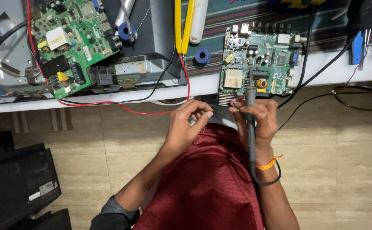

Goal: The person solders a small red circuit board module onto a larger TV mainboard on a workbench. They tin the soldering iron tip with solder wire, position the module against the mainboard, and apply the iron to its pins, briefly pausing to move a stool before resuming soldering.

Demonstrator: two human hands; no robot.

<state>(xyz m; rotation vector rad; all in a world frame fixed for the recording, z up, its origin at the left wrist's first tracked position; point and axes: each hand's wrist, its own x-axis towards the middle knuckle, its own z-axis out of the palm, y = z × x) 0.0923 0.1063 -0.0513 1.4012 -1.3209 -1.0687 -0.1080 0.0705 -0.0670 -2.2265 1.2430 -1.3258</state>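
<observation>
The right hand (pixel 256 117) has its grip tight around a grey stick-shaped tool (pixel 250 91), its tip on the green circuit board (pixel 258 59) at the white desk (pixel 194 85) edge. The left hand (pixel 190 121) pinches its fingers narrow; what they hold is too small to tell.

Workbench edge over a tiled floor

Beige floor tiles (pixel 348 170) are lying under a white table (pixel 194 85); a striped cloth (pixel 237 17) is covering its far part, and dark equipment (pixel 15 183) is sitting low.
</observation>
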